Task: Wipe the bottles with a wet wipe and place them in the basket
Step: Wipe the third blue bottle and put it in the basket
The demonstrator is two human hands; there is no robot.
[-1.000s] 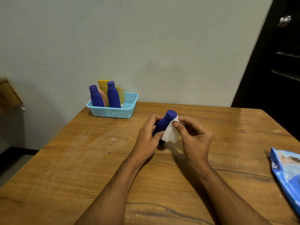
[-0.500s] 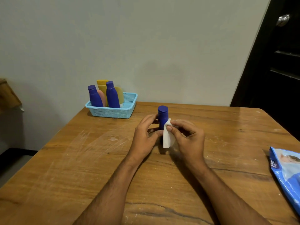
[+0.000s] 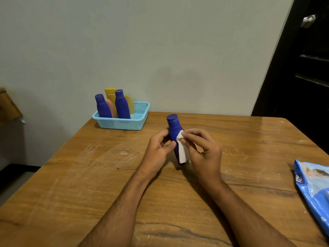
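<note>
A dark blue bottle (image 3: 174, 129) stands nearly upright at the middle of the wooden table (image 3: 89, 175), its cap leaning slightly left. My left hand (image 3: 158, 150) grips its body from the left, thumb across the front. My right hand (image 3: 204, 154) pinches a folded white wet wipe (image 3: 182, 150) against the bottle's right side. At the back left, a light blue basket (image 3: 122, 123) holds two blue bottles (image 3: 122, 106), a yellow tube (image 3: 110, 94), a pink bottle and another yellow one.
A blue wet-wipe pack (image 3: 315, 186) lies at the table's right edge. A pale wall runs behind the table and a dark door (image 3: 306, 59) stands at the right. The table's left edge drops to the floor.
The bottle went from tilted right to upright and now leans slightly left. The wipe slid from near the cap down along the bottle's side.
</note>
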